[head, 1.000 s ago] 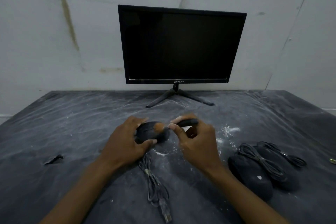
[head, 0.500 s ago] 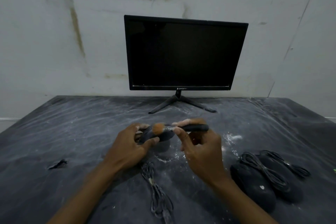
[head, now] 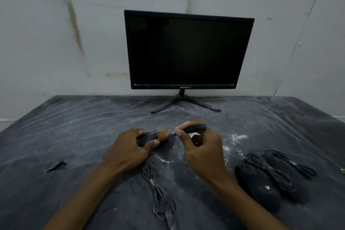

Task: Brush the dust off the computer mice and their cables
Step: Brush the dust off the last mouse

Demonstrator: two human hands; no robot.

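Observation:
My left hand [head: 128,150] grips a black mouse [head: 149,136] lifted off the table near the centre. My right hand [head: 202,150] pinches the dark handle of a small brush [head: 190,129]; its brown bristles [head: 162,134] lie against the mouse. This mouse's bundled cable [head: 160,195] trails toward me over the tabletop. Two more black mice [head: 258,187] [head: 291,179] lie side by side at the right, each with a coiled cable [head: 270,171] on top.
A dark monitor [head: 186,50] on a splayed stand rises at the table's back against a stained white wall. The dark table cover [head: 56,127] is streaked with white dust, thickest right of my hands. A small tear [head: 56,166] shows at the left.
The mouse has tilted up in my left hand and the brush has swept across it. My view has dropped slightly, so the monitor sits lower in frame.

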